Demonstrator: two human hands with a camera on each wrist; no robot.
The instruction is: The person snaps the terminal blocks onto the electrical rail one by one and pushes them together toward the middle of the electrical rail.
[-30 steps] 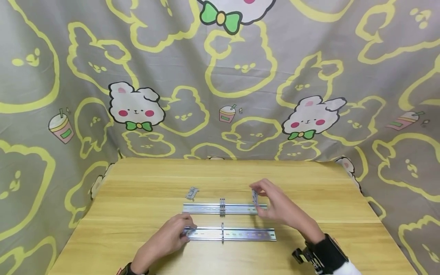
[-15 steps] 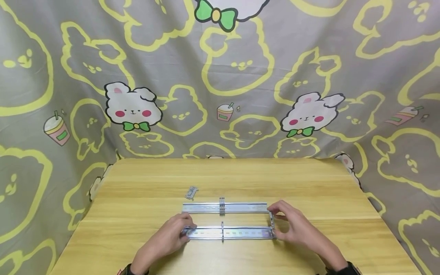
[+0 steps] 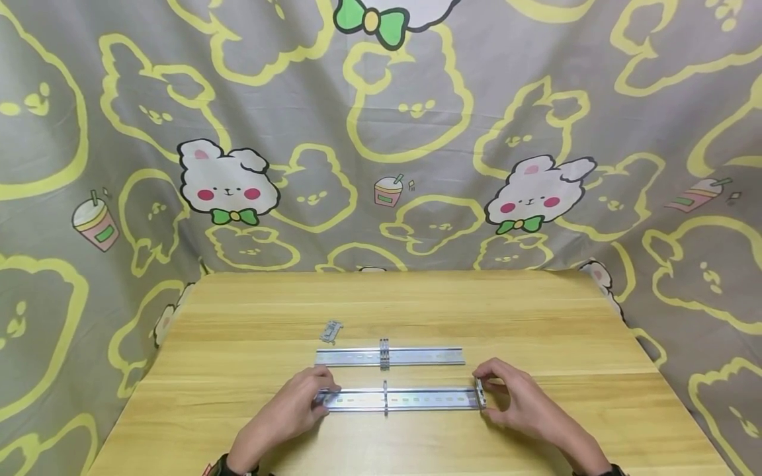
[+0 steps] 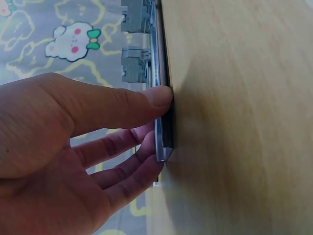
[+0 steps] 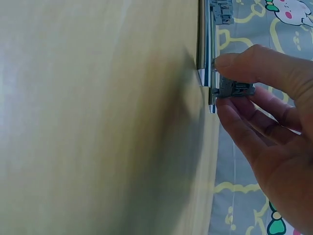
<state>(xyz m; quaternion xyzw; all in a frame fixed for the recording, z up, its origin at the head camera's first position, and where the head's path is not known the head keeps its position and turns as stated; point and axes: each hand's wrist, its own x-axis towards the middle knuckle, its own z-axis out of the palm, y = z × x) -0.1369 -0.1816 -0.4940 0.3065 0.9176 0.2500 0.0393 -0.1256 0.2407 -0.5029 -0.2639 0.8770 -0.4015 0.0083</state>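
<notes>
Two slotted metal DIN rails lie parallel on the table. My left hand (image 3: 294, 404) grips the left end of the near DIN rail (image 3: 428, 399), thumb on its front edge in the left wrist view. At that rail's right end, my right hand (image 3: 519, 400) pinches a grey terminal block (image 3: 480, 394) between thumb and fingers. The block (image 5: 236, 88) stands upright over the rail end; whether it is seated cannot be told. Another thin terminal block (image 3: 385, 398) stands mid-rail. On the far DIN rail (image 3: 425, 357), several terminal blocks (image 3: 384, 355) sit side by side near the middle.
One loose grey terminal block (image 3: 331, 331) lies flat behind the far rail's left end. The wooden table (image 3: 250, 317) runs back to a grey patterned curtain (image 3: 333, 192), which also hangs at both sides.
My right hand has brought the terminal block from above the far rail, right and toward me, to the near rail's right end. The left hand has kept its grip.
</notes>
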